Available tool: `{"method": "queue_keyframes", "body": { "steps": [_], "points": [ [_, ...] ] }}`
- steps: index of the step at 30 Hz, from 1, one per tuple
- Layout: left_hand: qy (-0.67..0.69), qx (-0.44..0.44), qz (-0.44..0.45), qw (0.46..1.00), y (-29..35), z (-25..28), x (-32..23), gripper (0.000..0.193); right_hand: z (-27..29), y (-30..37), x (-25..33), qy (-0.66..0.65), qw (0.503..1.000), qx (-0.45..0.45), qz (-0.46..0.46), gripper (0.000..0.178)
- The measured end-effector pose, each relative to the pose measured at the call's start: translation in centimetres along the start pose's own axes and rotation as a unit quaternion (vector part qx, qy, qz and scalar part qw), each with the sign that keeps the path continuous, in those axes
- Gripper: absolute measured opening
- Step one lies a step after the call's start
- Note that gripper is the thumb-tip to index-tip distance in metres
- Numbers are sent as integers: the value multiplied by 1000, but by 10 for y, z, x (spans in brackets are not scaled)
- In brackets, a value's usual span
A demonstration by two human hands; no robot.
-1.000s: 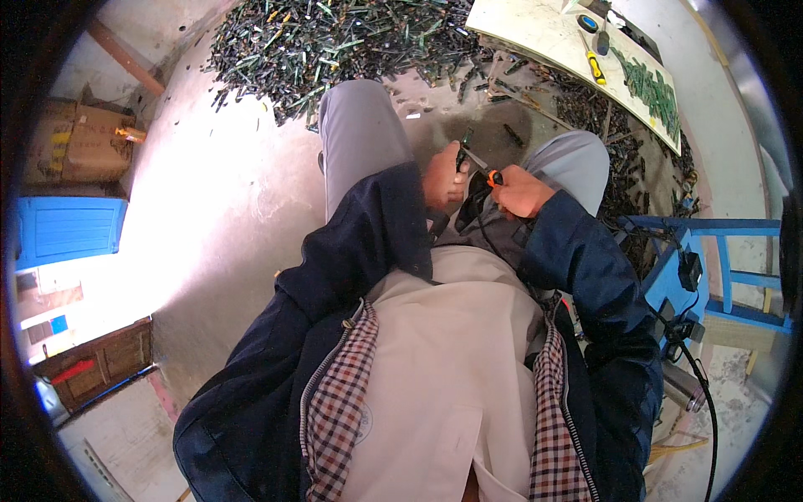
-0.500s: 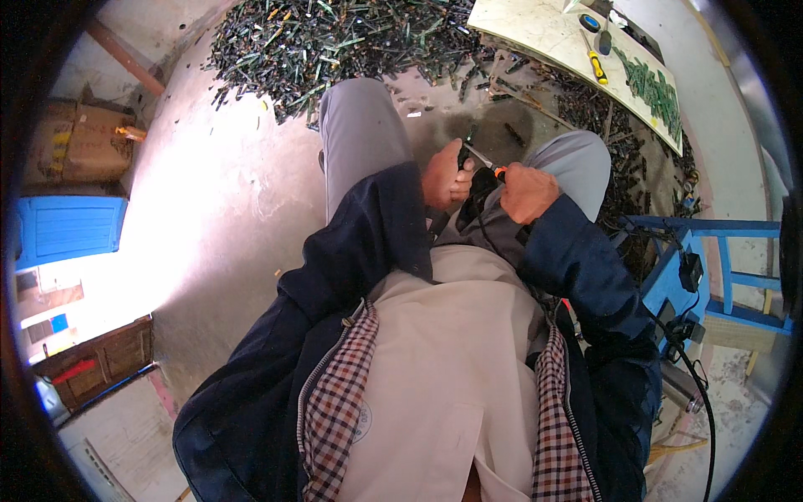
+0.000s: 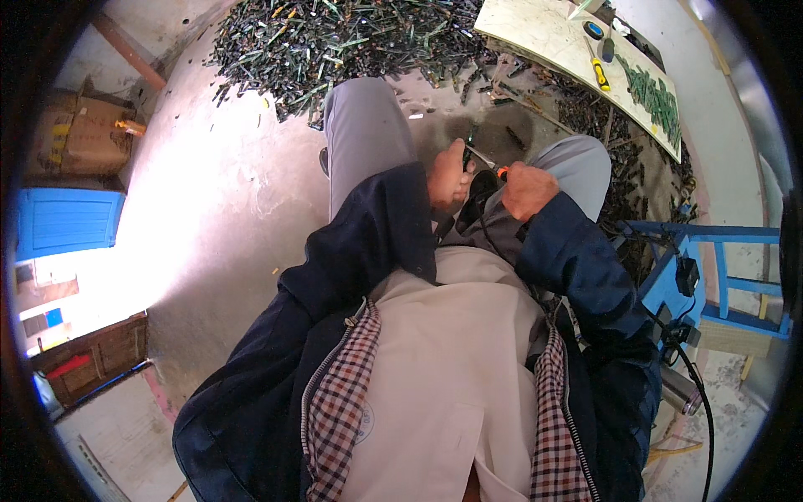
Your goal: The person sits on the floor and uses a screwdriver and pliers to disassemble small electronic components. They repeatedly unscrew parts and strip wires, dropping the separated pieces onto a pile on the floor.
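My right hand (image 3: 529,191) is closed around the orange handle of a screwdriver (image 3: 502,172). Its thin metal shaft points up and left, toward my left hand (image 3: 449,176). The left fingers are curled about a small dark strip (image 3: 468,155) with a greenish upper end, and the screwdriver's tip is close to that end. Whether tip and strip touch is too small to tell. Both hands are between my bent grey-trousered knees, above a dark shoe (image 3: 478,192).
Beyond my knees spreads a large pile of dark and green strips (image 3: 343,50) on the concrete floor. A pale board (image 3: 535,38) at the far right bears a yellow screwdriver (image 3: 600,75) and green strips (image 3: 652,96). To my right is a blue stool (image 3: 669,272) with black cables.
My left hand has shifted slightly and its thumb now lies higher along the strip. The right hand keeps its grip on the screwdriver, nearly in place. The view has tilted a little.
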State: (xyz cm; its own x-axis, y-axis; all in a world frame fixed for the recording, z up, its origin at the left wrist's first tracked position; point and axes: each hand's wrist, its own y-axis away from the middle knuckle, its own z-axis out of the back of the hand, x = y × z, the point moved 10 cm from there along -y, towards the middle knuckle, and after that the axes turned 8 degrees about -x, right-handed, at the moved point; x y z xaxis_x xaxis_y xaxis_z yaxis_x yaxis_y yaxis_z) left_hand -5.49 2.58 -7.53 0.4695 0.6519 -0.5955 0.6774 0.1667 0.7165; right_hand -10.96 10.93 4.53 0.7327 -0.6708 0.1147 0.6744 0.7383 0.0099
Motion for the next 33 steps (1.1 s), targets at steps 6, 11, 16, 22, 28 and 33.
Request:
{"method": "queue_keyframes", "body": {
  "steps": [6, 11, 16, 22, 28, 33],
  "points": [
    [-8, -19, -25, 999, 2, 3, -2, 47, 3, 4, 2, -26, 999, -34, 12, 14],
    [-29, -29, -41, 998, 6, 4, -5, 48, -4, 8, 4, -24, 999, -12, 22, 18],
    [-37, -21, -56, 998, 7, 3, -7, 48, -10, 8, 5, -3, 999, -2, 32, 23],
    [-44, -25, -52, 997, 3, 3, -6, 48, -5, 11, 8, 39, 999, -9, 34, 25],
    [-72, -53, -63, 994, 9, 7, -13, 47, -4, 15, 6, 31, 999, -29, 29, 29],
    [-83, -64, -63, 992, 11, 8, -13, 46, 15, 22, 10, 41, 997, -53, 48, 32]
  ]
}}
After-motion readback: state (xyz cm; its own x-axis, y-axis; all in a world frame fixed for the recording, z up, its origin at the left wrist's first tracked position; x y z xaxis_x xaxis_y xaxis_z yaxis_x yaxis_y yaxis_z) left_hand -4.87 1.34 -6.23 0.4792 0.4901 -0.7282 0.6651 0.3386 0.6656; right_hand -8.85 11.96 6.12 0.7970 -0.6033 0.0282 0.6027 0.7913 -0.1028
